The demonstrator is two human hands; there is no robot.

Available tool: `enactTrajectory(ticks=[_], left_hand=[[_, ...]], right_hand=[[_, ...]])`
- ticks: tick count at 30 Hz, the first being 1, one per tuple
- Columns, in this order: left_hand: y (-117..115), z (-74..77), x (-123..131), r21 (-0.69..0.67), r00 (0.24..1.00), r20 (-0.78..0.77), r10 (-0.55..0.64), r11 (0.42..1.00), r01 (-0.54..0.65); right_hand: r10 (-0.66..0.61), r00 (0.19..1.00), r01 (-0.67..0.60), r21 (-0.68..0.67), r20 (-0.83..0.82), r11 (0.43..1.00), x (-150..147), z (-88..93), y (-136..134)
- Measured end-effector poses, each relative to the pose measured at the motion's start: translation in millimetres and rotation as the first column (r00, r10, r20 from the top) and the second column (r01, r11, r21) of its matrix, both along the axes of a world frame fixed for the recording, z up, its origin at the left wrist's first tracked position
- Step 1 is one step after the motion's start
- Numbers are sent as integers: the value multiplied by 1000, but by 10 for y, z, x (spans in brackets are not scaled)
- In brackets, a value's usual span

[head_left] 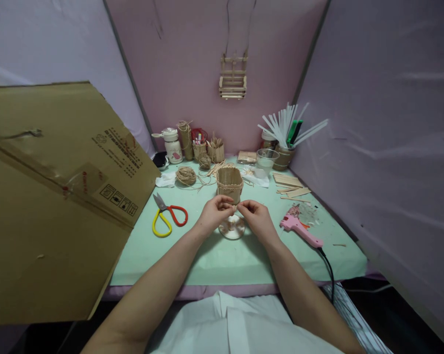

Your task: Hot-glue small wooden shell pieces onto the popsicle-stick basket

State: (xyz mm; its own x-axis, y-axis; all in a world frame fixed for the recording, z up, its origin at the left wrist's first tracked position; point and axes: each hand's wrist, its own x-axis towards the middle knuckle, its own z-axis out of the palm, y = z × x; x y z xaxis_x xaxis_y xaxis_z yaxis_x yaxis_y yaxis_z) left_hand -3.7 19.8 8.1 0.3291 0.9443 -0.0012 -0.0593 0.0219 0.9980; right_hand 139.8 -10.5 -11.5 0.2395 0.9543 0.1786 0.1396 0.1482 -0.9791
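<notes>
My left hand (217, 212) and my right hand (257, 216) meet in the middle of the table, thumbs and fingertips pinched close together. Whatever lies between them is too small to make out. Just beyond the fingers stands a square wooden-stick box (229, 189), open at the top with a wavy rim. Below the fingertips is a round white dish or disc (232, 228) with brownish patches. Scissors (166, 212) with one yellow and one red handle lie to the left. A pink glue gun (301, 230) rests to the right, its cord hanging off the front edge.
A large cardboard sheet (60, 206) leans in from the left. Twine (186, 175), a white bottle (173, 147) and stick holders (216, 150) stand at the back. Flat sticks (288, 181) and a pot (283, 158) of glue sticks (281, 123) are at right. A stick-made swing (233, 81) hangs on the wall.
</notes>
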Motion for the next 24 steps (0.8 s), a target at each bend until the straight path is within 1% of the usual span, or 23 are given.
enactTrajectory(ticks=[9,18,22,24], left_hand=[[-11,-3,-9,-19,1000,-5,-26,999,26],[10,-28,-12,-25,1000,-1,-27,999,27],[2,-6,-2,-64,1000,18,-8,998,9],[1,-4,1,-56,1000,19,-16,998,17]], right_hand=[[0,1000,0,-2,6,1000,-9,22,-15],[-9,1000,9,-4,-6,1000,1,-34,11],[-32,999,31,-29,-19,999,-5,-4,3],[-37,999,36,-39,-34,999,-11,11,-3]])
